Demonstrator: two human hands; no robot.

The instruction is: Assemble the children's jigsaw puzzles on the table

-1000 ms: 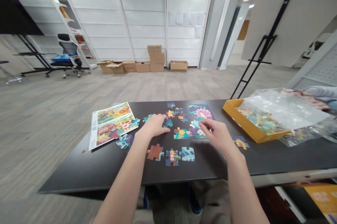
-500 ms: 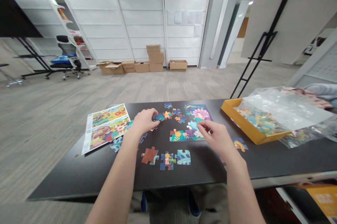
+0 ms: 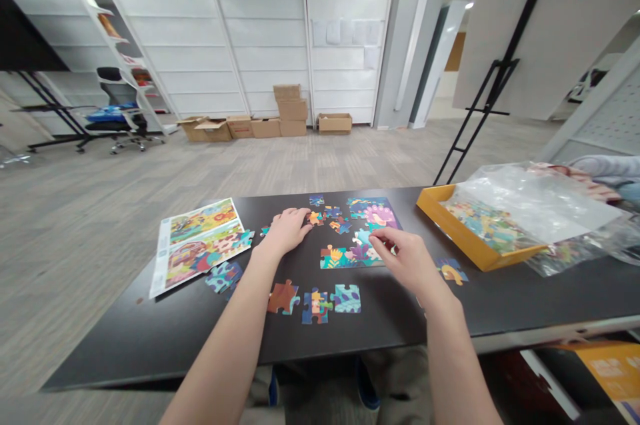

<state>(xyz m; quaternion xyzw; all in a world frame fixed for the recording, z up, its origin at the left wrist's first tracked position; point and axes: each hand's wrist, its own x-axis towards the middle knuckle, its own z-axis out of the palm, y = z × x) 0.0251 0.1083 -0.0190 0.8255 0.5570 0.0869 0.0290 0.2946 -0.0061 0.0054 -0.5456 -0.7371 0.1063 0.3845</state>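
Note:
My left hand (image 3: 286,233) reaches over scattered puzzle pieces, thumb and fingers apart. Its fingertips are beside an orange-and-blue puzzle piece (image 3: 315,218), and the palm hides pieces below. At the partly joined jigsaw puzzle (image 3: 345,256), my right hand (image 3: 400,253) pinches a light-blue puzzle piece (image 3: 363,237) at its edge; the fingers cover part of it. The joined part shows a purple peacock-like figure (image 3: 380,214) and plants. Nearer to me lie a brown piece (image 3: 283,296), a dark-blue piece (image 3: 315,306) and a teal leaf-patterned piece (image 3: 347,298).
A picture sheet (image 3: 200,238) lies left, with loose pieces (image 3: 223,276) beside it. On the right, a yellow box (image 3: 467,236) holds pieces under a clear plastic bag (image 3: 540,202). Another piece (image 3: 453,270) lies near my right wrist. The black table (image 3: 125,338) ends close to my body.
My left hand has shifted right and now covers the blue piece near its fingertips, coming up to the orange-and-blue one. My right hand stays almost in place. The view has turned slightly.

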